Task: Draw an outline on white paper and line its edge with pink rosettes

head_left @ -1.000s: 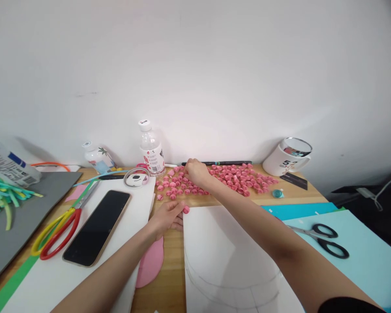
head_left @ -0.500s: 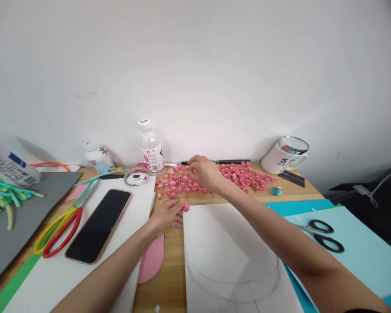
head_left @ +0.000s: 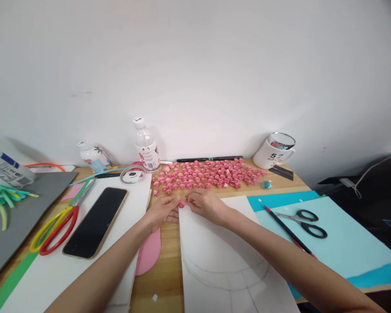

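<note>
In the head view, my left hand [head_left: 163, 211] rests at the top left corner of a white sheet [head_left: 221, 243] with pencilled curves. Its thumb and fingertips are closed on a small rolled pink paper rose [head_left: 181, 204]. My right hand [head_left: 209, 206] lies over the same sheet, its fingers pinched together just right of that rose. A sliver of pink shows at those fingertips, though I cannot make out clearly where one rose ends. Behind both hands spreads a pile of pink paper roses [head_left: 211, 171].
A phone [head_left: 96, 222] and red-yellow scissors [head_left: 57, 224] lie left. Behind stand a bottle [head_left: 147, 148] and a mug [head_left: 273, 152]. Black-handled scissors [head_left: 309, 221] and a dark pencil [head_left: 288, 230] lie right on light blue paper [head_left: 348, 243]. A teal roll [head_left: 266, 184] sits near the mug.
My right hand has come back from the pile toward my left hand and now pinches beside the rose there. The pencil, hidden before by my right arm, shows now. The view has shifted slightly.
</note>
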The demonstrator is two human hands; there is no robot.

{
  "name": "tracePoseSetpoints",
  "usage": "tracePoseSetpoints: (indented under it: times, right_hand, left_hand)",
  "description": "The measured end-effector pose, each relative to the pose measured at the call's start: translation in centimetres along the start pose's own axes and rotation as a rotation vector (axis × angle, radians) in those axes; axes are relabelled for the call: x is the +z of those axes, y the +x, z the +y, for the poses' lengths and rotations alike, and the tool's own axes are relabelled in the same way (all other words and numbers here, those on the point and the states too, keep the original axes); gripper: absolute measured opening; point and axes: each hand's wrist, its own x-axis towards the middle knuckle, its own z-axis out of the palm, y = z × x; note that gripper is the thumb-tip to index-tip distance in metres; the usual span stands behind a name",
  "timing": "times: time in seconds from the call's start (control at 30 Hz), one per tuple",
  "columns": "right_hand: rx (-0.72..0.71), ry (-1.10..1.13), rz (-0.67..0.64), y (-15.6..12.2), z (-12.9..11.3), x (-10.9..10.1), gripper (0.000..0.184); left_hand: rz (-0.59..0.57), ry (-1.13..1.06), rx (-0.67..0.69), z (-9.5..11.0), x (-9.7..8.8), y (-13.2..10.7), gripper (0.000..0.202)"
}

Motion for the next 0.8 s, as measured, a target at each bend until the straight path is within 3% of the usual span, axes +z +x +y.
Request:
tracePoseSetpoints:
  times: [0.8]
  right_hand:
    - [-0.003,0.049,-0.037,0.06,-0.25,0.06,0.015]
  left_hand:
    - [0.004,-0.027,0.005,0.07,0.13,-0.13,0.037]
